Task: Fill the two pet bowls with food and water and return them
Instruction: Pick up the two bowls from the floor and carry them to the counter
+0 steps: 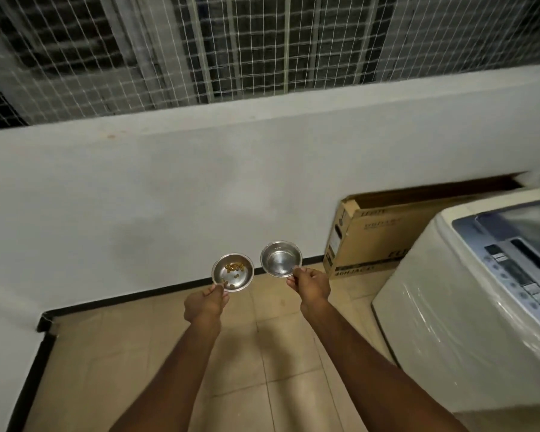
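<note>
Currently, the food bowl (pixel 233 272) is being pinched by left hand (pixel 204 304) fingers, the water bowl (pixel 281 259) by the right hand (pixel 311 285), above the floor (pixel 262 353); tilting risks spills.

We see a white low wall (pixel 200 182) topped by netting (pixel 231 48), above a beige tiled floor (pixel 262 353). At right, our washing machine (pixel 480 307) stands just beside a cardboard box (pixel 374 238).
</note>
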`<state>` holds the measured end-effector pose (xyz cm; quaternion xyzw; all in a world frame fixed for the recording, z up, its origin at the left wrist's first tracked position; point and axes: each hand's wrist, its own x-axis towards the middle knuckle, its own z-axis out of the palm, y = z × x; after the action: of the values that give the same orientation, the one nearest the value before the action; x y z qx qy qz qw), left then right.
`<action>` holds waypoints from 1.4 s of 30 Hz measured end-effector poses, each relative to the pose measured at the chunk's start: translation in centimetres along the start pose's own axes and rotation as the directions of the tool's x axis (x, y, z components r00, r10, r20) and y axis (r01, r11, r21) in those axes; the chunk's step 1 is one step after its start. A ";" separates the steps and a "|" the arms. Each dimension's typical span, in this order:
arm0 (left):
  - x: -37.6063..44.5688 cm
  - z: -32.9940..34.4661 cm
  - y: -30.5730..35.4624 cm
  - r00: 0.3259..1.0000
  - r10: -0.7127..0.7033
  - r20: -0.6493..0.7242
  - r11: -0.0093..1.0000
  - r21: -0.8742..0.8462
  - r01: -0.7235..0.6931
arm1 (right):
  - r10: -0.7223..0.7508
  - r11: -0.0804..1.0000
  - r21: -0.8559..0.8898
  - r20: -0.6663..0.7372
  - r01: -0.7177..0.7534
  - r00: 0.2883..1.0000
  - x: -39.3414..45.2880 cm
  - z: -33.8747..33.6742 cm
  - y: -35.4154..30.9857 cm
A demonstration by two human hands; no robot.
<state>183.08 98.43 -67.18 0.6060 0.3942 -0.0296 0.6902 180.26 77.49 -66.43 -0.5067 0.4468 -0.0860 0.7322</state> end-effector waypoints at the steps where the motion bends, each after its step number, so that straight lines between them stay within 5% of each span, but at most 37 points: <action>1: -0.3 -0.2 0.3 1.000 -0.001 0.010 1.000 -0.021 0.001 | 0.001 1.000 0.005 -0.006 -0.001 1.000 -0.4 0.0 -0.3; 16: -15.7 -12.7 6.7 0.989 0.131 0.070 0.990 -0.062 -0.127 | -0.089 0.996 0.036 0.113 0.085 0.990 -18.7 -4.9 -5.9; 42: -50.8 -44.7 -4.2 0.968 0.232 0.092 0.957 -0.197 -0.211 | -0.143 0.989 -0.020 0.087 0.146 0.986 -56.1 -33.6 5.0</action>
<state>123.23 113.53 -39.10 0.5765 0.2847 0.0501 0.7642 120.80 89.97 -41.62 -0.5507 0.3781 -0.1111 0.7358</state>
